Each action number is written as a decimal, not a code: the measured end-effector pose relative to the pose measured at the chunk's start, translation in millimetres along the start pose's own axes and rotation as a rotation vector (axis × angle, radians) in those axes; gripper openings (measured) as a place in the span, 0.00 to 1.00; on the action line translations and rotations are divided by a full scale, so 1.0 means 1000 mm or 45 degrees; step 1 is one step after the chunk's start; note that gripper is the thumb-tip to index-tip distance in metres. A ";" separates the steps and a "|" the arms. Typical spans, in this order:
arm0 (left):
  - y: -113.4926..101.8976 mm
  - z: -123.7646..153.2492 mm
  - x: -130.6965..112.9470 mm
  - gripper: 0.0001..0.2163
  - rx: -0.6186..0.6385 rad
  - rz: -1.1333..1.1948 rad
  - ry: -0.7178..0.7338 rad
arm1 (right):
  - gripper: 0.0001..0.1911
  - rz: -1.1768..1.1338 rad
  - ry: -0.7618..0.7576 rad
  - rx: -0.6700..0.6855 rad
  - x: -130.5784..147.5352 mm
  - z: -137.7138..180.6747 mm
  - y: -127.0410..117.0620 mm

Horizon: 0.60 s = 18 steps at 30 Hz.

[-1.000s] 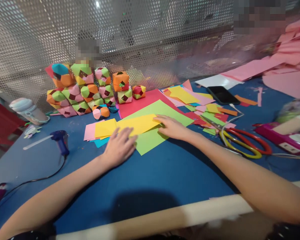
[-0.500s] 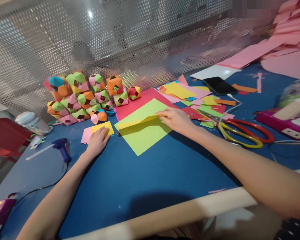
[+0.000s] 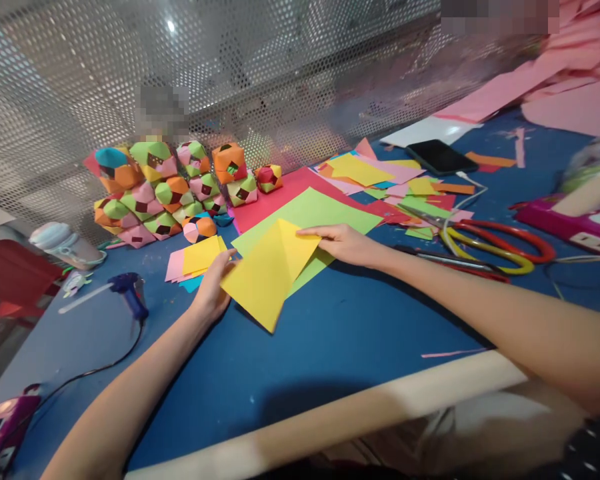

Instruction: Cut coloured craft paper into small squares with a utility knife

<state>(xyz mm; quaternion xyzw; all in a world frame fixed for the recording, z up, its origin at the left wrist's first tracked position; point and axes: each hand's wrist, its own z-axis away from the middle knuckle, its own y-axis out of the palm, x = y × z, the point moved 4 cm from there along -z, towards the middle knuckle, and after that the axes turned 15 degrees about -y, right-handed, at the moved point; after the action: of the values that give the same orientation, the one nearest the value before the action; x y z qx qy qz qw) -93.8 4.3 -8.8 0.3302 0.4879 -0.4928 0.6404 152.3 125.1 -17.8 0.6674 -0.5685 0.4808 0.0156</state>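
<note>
A yellow paper sheet (image 3: 265, 277), with a crease or bend across it, is held tilted above the table between both hands. My right hand (image 3: 347, 244) pinches its upper right corner between thumb and fingers. My left hand (image 3: 215, 285) is closed on its left corner, with some fingers hidden behind the paper. Beneath it lies a light green paper sheet (image 3: 325, 208), partly covered, over a red sheet (image 3: 290, 190). Next to my left hand is a small stack of pink, yellow and blue squares (image 3: 197, 257).
Folded paper cubes (image 3: 145, 200) are piled at the back left against a perforated metal panel (image 3: 280, 80). A glue gun (image 3: 130, 293) and cup (image 3: 63, 243) stand left. Right are paper scraps (image 3: 365, 170), scissors (image 3: 495, 247), a phone (image 3: 443, 157) and a purple power strip (image 3: 570, 223).
The yellow sheet has been lifted and turned from nearly edge-on to face me. My left hand has moved from the stack of squares to the sheet's left corner.
</note>
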 end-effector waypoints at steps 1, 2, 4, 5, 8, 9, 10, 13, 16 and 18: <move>0.001 0.001 0.002 0.21 0.020 0.058 -0.028 | 0.25 -0.039 0.013 0.012 -0.001 0.001 0.001; 0.002 0.003 0.003 0.21 0.033 0.108 -0.045 | 0.25 -0.069 0.031 0.009 -0.002 0.002 0.001; 0.002 0.004 0.005 0.21 0.056 0.200 -0.065 | 0.24 -0.121 0.054 -0.008 -0.003 0.003 -0.001; 0.002 0.005 0.006 0.21 0.067 0.232 -0.067 | 0.23 -0.133 0.054 -0.019 -0.003 0.003 -0.003; 0.004 0.007 0.007 0.22 0.101 0.263 -0.047 | 0.18 -0.161 0.042 -0.049 -0.002 0.002 -0.004; 0.005 0.007 0.007 0.22 0.108 0.254 -0.031 | 0.18 -0.166 0.040 -0.059 -0.002 0.002 -0.004; 0.006 0.009 0.007 0.23 0.113 0.238 -0.010 | 0.18 -0.168 0.040 -0.069 -0.002 0.002 -0.003; 0.008 0.013 0.007 0.23 0.110 0.165 0.068 | 0.20 -0.164 0.040 -0.111 -0.006 0.002 0.000; 0.010 0.018 0.008 0.23 0.068 0.077 0.130 | 0.23 -0.177 0.002 -0.159 -0.009 0.000 0.005; 0.010 0.020 0.009 0.22 0.000 0.010 0.168 | 0.27 -0.192 -0.033 -0.164 -0.009 0.000 0.009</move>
<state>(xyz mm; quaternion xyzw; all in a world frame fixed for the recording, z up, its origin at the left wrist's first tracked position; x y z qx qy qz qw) -78.2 -14.1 -11.6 0.3638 0.5277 -0.4675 0.6087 145.9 129.0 -28.5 0.7121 -0.5464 0.4321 0.0872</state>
